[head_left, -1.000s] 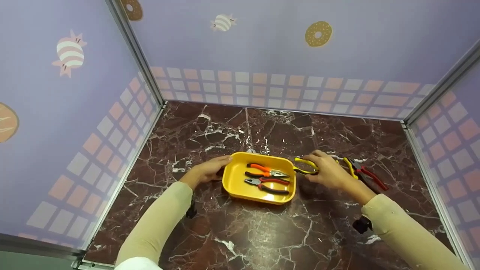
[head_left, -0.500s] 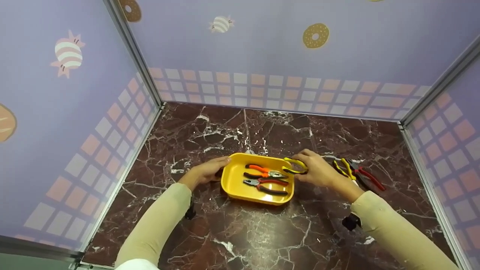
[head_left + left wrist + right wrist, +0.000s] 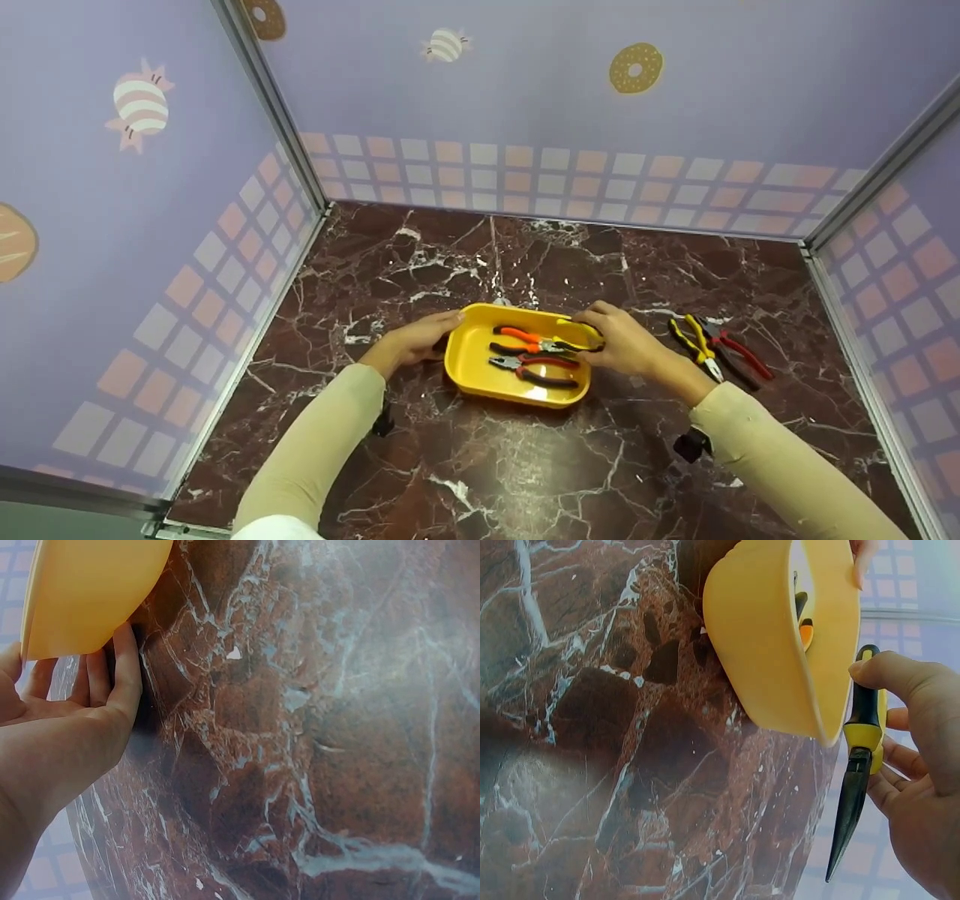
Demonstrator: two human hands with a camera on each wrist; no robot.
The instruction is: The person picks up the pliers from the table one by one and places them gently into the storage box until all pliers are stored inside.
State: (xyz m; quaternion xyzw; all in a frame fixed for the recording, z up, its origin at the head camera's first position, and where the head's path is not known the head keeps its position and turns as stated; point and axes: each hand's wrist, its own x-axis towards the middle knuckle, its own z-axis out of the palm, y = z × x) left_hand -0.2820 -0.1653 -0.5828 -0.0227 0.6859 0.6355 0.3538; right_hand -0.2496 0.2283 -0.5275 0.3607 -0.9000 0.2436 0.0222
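Observation:
A yellow plastic tray (image 3: 466, 358) stands on the table. Its left end is gripped by my left hand (image 3: 414, 340); the left wrist view has the fingers (image 3: 126, 664) under the base and the thumb at the rim. Inside lie orange-and-black pliers (image 3: 525, 341) and red-and-black pliers (image 3: 536, 369). Over the tray's right end, my right hand (image 3: 619, 339) holds yellow-and-black needle-nose pliers (image 3: 862, 736), pinched between thumb and fingers. Their handles point left over the tray in the head view, while the hand hides their dark jaws there.
Right of the right hand, yellow-and-black pliers (image 3: 696, 345) and a second red-and-black pair (image 3: 731, 352) lie side by side on the dark marbled table (image 3: 525, 472). Patterned purple panels (image 3: 480, 97) with metal edges enclose the table at the back, left and right.
My right hand has moved left, bringing the needle-nose pliers from beside the tray to over its right end. The pliers on the table are now more fully uncovered. My left hand stays put.

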